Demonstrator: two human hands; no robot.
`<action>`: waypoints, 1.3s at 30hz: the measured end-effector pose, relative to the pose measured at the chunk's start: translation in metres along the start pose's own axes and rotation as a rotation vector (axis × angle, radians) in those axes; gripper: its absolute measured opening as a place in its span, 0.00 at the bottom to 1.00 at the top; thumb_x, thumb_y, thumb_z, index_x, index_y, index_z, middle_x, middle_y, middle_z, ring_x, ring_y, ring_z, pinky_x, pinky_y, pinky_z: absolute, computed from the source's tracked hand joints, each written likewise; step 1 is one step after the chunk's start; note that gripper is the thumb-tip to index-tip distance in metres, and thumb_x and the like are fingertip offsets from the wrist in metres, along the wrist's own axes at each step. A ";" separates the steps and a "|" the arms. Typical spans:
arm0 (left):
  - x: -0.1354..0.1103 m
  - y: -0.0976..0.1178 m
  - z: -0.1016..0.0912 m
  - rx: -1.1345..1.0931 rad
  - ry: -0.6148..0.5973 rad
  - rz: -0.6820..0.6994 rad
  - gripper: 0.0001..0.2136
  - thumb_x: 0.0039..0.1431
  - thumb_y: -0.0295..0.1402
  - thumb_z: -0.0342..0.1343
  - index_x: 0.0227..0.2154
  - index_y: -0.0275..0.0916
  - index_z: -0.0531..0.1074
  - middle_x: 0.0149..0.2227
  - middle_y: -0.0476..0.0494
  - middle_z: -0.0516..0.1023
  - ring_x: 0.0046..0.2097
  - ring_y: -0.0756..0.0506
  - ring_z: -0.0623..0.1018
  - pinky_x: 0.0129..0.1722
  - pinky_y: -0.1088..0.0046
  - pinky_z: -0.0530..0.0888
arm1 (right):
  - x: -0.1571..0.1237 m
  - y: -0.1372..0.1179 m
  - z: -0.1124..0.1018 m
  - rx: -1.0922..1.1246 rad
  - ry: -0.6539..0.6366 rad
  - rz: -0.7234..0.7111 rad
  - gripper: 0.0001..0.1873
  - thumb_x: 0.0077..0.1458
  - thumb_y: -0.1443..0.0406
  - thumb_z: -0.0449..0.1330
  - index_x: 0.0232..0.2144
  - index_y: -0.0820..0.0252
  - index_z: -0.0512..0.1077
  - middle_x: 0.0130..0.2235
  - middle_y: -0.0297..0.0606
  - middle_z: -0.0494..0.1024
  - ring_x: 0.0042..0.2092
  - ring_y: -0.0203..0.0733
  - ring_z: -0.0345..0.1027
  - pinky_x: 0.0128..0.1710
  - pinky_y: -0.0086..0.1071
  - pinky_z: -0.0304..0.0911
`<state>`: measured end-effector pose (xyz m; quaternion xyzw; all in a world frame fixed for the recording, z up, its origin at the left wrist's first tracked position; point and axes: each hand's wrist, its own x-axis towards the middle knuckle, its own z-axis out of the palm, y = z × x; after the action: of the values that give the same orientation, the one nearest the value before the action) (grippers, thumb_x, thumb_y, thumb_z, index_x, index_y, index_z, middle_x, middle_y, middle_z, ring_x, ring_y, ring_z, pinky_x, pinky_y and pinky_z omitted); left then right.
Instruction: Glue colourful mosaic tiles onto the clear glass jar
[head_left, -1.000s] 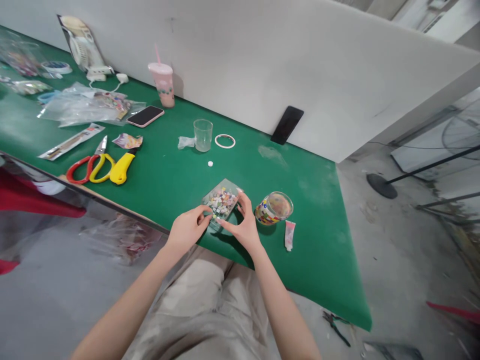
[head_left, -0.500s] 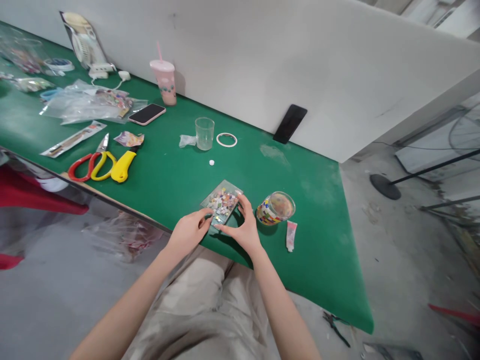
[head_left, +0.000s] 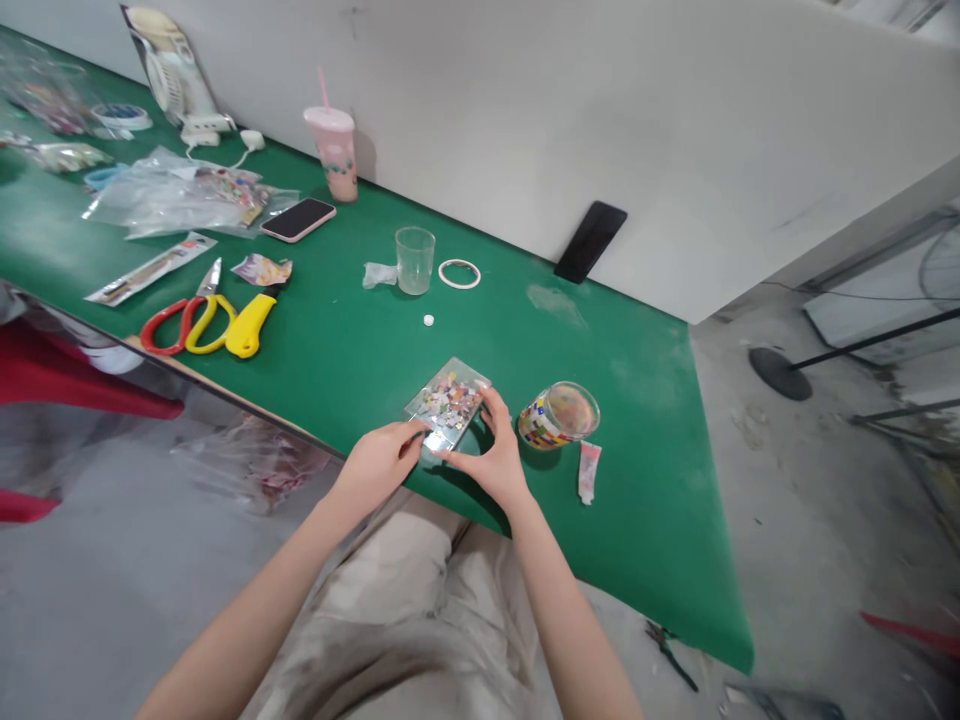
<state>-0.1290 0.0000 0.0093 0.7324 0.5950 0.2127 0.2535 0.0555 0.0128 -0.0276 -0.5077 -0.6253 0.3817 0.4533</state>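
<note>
A flat, clear plastic box (head_left: 448,399) of small multicoloured mosaic tiles is in front of me at the table's near edge. My right hand (head_left: 496,449) curves around its right side, thumb at the near edge and fingers at the far right corner. At the near left corner, my left hand (head_left: 384,458) is closed in a pinch; what lies between its fingertips is hidden. To the right stands a glass (head_left: 559,416) partly covered with coloured mosaic tiles. Beside that glass lies a small pink-and-white tube (head_left: 589,473).
Farther back are a plain glass (head_left: 415,261), a white ring (head_left: 460,274) and a small white cap (head_left: 428,320). Red-handled scissors (head_left: 178,318) and a yellow-handled tool (head_left: 249,325) lie left. A dark phone (head_left: 591,242) leans on the wall; a pink cup (head_left: 334,153) stands behind.
The camera view has shifted slightly, so the table things appear a little farther right. Both hands stay at the box in nearly the same pose.
</note>
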 end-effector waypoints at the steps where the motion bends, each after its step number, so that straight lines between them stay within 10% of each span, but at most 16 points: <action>1: 0.000 -0.001 0.000 -0.002 0.000 0.009 0.14 0.58 0.32 0.45 0.40 0.39 0.75 0.32 0.45 0.81 0.31 0.46 0.77 0.36 0.72 0.72 | 0.000 0.000 0.000 0.001 0.000 0.001 0.52 0.33 0.55 0.72 0.59 0.53 0.55 0.63 0.46 0.57 0.64 0.52 0.52 0.61 0.49 0.54; 10: -0.007 -0.002 -0.005 -0.001 -0.053 -0.060 0.14 0.59 0.34 0.46 0.41 0.40 0.74 0.24 0.49 0.77 0.27 0.47 0.76 0.30 0.75 0.71 | 0.000 -0.001 -0.001 0.029 -0.007 0.015 0.51 0.33 0.56 0.72 0.59 0.53 0.55 0.64 0.46 0.56 0.64 0.52 0.51 0.62 0.50 0.53; 23: -0.006 0.000 -0.002 0.052 -0.170 0.065 0.17 0.61 0.32 0.44 0.48 0.42 0.73 0.46 0.44 0.80 0.43 0.43 0.80 0.42 0.70 0.73 | -0.001 0.002 -0.003 0.022 -0.008 -0.001 0.52 0.33 0.58 0.73 0.59 0.53 0.55 0.64 0.46 0.55 0.64 0.51 0.52 0.62 0.49 0.53; 39: -0.006 0.003 -0.009 0.045 -0.252 0.016 0.14 0.59 0.33 0.50 0.46 0.42 0.72 0.28 0.50 0.80 0.27 0.48 0.76 0.26 0.77 0.66 | 0.001 0.003 -0.003 0.065 -0.003 0.004 0.52 0.32 0.59 0.74 0.58 0.53 0.56 0.64 0.46 0.56 0.64 0.53 0.51 0.62 0.50 0.51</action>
<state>-0.1334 -0.0057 0.0179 0.7637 0.5572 0.1076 0.3079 0.0593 0.0140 -0.0291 -0.4936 -0.6121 0.4034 0.4679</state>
